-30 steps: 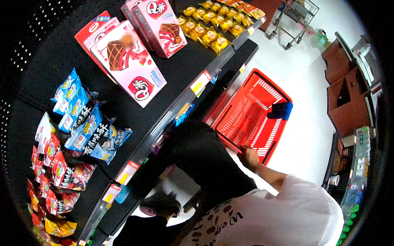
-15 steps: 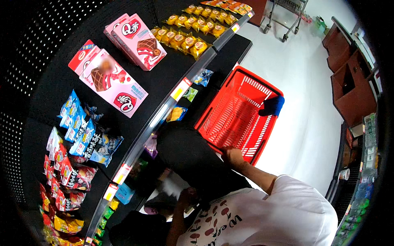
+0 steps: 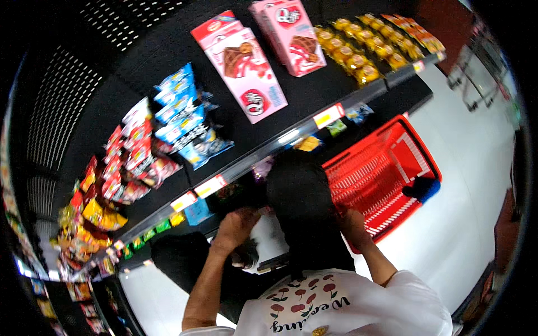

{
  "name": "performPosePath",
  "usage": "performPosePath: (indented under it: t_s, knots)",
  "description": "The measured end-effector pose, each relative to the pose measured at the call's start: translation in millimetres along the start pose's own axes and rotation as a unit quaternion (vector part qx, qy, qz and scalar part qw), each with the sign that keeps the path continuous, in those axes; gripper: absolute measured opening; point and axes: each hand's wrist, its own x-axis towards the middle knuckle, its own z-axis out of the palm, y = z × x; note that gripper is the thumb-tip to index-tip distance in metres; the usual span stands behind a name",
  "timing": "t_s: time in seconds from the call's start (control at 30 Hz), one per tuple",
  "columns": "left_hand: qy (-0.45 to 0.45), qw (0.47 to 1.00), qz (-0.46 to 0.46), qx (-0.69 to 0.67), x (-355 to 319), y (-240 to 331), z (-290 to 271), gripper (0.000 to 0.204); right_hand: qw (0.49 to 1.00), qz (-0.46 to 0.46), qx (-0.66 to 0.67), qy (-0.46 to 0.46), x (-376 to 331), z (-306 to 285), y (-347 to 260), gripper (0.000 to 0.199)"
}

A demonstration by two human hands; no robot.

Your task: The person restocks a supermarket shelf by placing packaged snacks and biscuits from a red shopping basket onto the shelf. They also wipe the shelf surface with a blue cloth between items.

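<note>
The left hand (image 3: 235,225) reaches under the shelf (image 3: 263,151), fingers curled; whether it holds anything cannot be told. The right hand (image 3: 352,219) grips the near rim of the red basket (image 3: 386,173). Above the left hand lie pink boxes (image 3: 246,67) and blue bags (image 3: 185,120).

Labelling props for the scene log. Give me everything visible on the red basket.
The red basket is a plastic shopping basket with slotted mesh walls and floor, seen from above. It sits on the white floor beside the black shelf unit, tilted in the view. A dark blue object lies at its right rim. Otherwise it looks empty. The right hand is at its near edge; whether it grips the rim cannot be told.
</note>
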Motion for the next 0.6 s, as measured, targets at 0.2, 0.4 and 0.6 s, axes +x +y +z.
performPosePath:
  t_s: [0.2, 0.4, 0.6]
  knots:
    - [0.216, 0.958, 0.019, -0.19, 3.9, 8.0, -82.0, 0.02, 0.935, -0.131, 0.298, 0.142, 31.0, -90.1, -78.2, 0.026]
    - [0.468, 0.869, 0.039, -0.158, 42.9, 0.0, -115.7, 0.037, 0.878, -0.303, 0.337, 0.156, 62.4, -130.1, -206.5, 0.021]
    - [0.539, 0.82, 0.046, -0.188, 79.9, -30.6, -113.6, 0.059, 0.877, -0.35, 0.323, 0.054, 96.7, -118.4, -309.1, 0.048]
